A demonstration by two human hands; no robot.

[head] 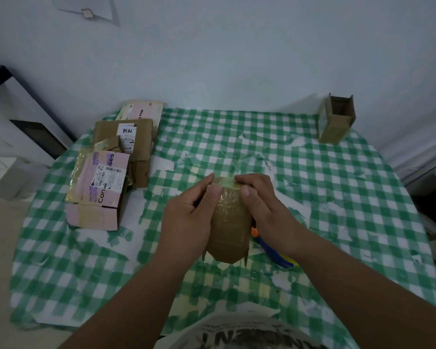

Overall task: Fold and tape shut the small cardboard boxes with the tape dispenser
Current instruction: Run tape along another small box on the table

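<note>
A small brown cardboard box (229,222), wrapped in shiny clear tape, is held upright above the middle of the table. My left hand (186,217) grips its left side, thumb pressed on the top edge. My right hand (262,200) grips the right side, fingers curled over the top, thumb on the taped front. Under my right wrist lies the tape dispenser (275,250), of which only an orange tip and a blue and yellow body show. A thin strand of tape runs up from the box top.
A green and white checked cloth (337,197) covers the table. A pile of flattened and taped boxes (106,177) lies at the left. An open brown box (336,119) stands at the far right corner by the wall. Dark furniture (23,117) stands left of the table.
</note>
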